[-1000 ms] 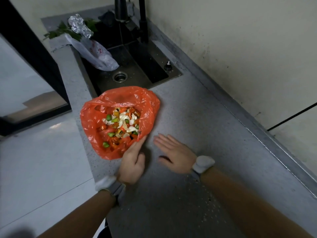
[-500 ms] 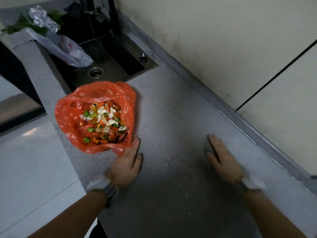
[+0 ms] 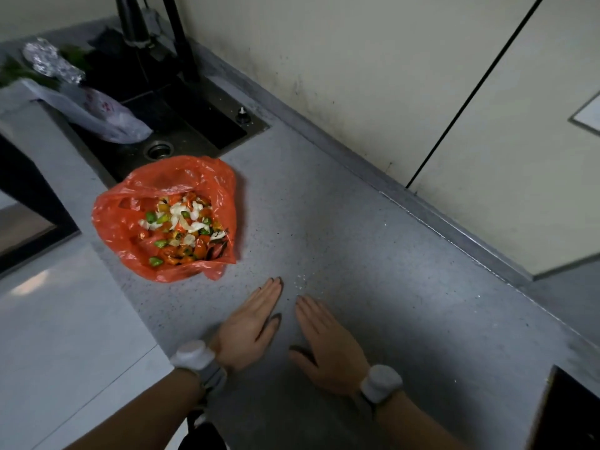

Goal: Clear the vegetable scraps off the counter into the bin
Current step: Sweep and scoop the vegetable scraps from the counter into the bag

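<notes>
An orange plastic bag (image 3: 130, 228) lies open on the grey counter (image 3: 373, 254) near the sink. Inside it sits a heap of vegetable scraps (image 3: 181, 228): red, green and white pieces. A thin scatter of pale crumbs (image 3: 303, 280) speckles the counter just beyond my fingertips. My left hand (image 3: 250, 326) rests flat on the counter, fingers together, a short way below and right of the bag. My right hand (image 3: 328, 342) lies flat beside it, palm down. Both hands hold nothing.
A dark sink (image 3: 181, 125) with a black tap (image 3: 130, 21) sits at the back left. A clear plastic bag (image 3: 97, 118) hangs over its left rim, with crumpled foil (image 3: 52, 61) and greens behind. A wall runs along the right; a dark opening (image 3: 571, 414) lies bottom right.
My right hand has swept from far right across the counter to lie beside my left hand. My left hand has drawn back from the bag's edge.
</notes>
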Tool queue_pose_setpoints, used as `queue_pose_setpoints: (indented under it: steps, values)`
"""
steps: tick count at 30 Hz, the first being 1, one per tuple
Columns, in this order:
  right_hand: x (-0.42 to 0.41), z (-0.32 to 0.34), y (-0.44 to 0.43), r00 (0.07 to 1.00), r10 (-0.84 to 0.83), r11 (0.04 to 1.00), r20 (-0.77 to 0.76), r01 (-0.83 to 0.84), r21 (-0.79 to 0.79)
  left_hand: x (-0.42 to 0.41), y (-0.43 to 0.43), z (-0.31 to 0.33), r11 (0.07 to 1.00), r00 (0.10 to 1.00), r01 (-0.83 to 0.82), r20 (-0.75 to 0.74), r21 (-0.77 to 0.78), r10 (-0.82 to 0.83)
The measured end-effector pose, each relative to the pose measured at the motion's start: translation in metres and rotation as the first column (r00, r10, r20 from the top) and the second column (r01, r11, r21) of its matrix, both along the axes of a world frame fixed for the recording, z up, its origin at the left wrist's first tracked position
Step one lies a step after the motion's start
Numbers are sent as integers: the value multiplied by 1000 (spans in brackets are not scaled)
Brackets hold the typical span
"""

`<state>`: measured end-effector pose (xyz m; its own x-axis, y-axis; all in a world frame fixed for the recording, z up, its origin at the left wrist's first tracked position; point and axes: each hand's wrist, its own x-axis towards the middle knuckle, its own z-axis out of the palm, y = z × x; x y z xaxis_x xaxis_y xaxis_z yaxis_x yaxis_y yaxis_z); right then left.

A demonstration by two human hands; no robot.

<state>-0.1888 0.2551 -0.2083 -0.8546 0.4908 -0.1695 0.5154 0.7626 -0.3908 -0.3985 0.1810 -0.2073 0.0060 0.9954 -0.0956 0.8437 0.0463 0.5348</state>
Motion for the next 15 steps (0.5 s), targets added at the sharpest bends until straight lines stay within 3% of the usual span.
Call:
queue_pose_setpoints:
  steps: [2, 4, 7, 9, 15]
  values:
    - [7, 11, -2, 996, 81, 992, -29, -83, -91, -16, -8, 0, 1000, 1000, 4, -21, 1, -4]
    - [8, 20, 18, 990, 109, 991, -87, -115, -71, -37, -15, -3, 999, 998, -38, -57, -3, 38]
    - [-7, 22, 70, 993, -91, 996, -69, 90, -17, -56, -17, -12, 999, 992, -33, -121, -14, 31]
    - [-23, 16, 90, 991, -133, 991, 11, 134, -21, -56, -17, -15, 1000, 987, -5, -164, -5, 4]
    - [-21, -6, 34, 981, 192, 975, 24, -193, 113, -54, -17, -14, 1000, 985, -21, -172, 7, 22]
